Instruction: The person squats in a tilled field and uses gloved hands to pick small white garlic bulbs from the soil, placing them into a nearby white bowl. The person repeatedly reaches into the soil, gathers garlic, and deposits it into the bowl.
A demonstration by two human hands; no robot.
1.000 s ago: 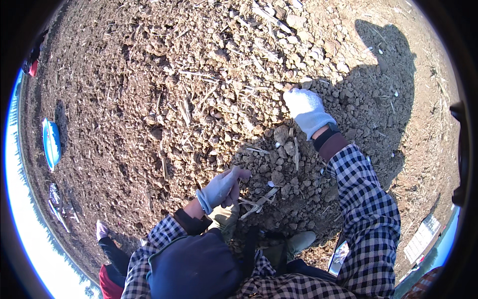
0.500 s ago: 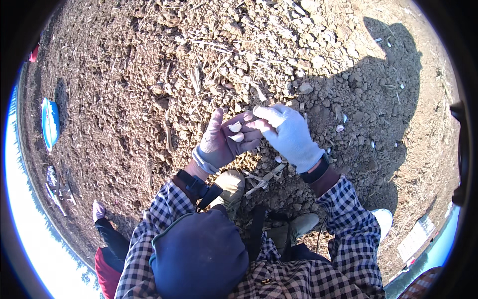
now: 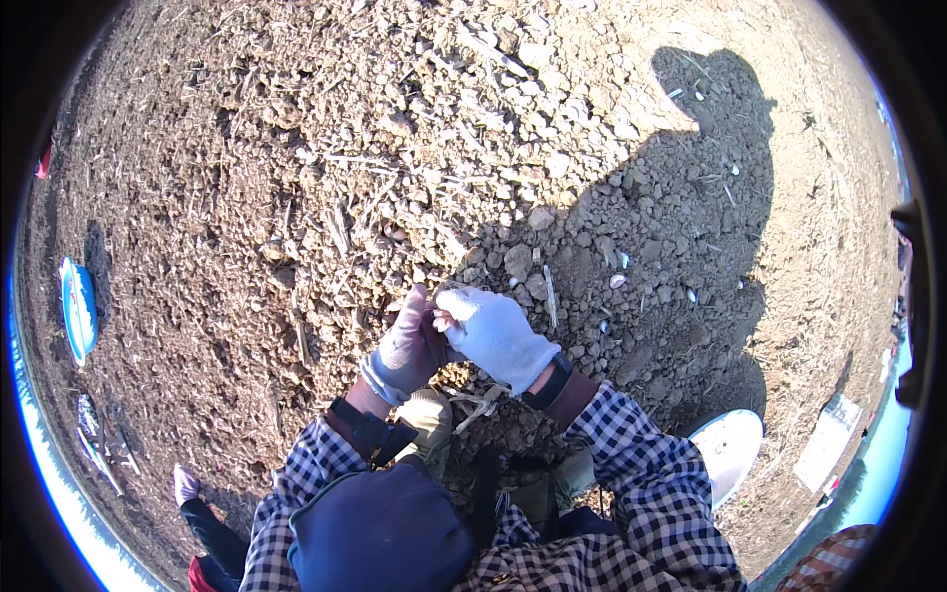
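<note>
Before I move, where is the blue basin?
In the head view, the blue basin sits on the soil at far left, well beyond the gloved left hand.

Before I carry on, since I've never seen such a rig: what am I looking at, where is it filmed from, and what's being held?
There's no machine here: these are a person's own gloved hands. The camera sits on the head and looks down; its fisheye lens bends edges and blackens the corners. The left hand and right hand meet over cloddy soil. Their fingers hide whatever they may hold, so I can't tell. On the ground lie dry stalks and, to the right in the shadow, small pale bits that look like cloves. A blue basin is far left.
</note>
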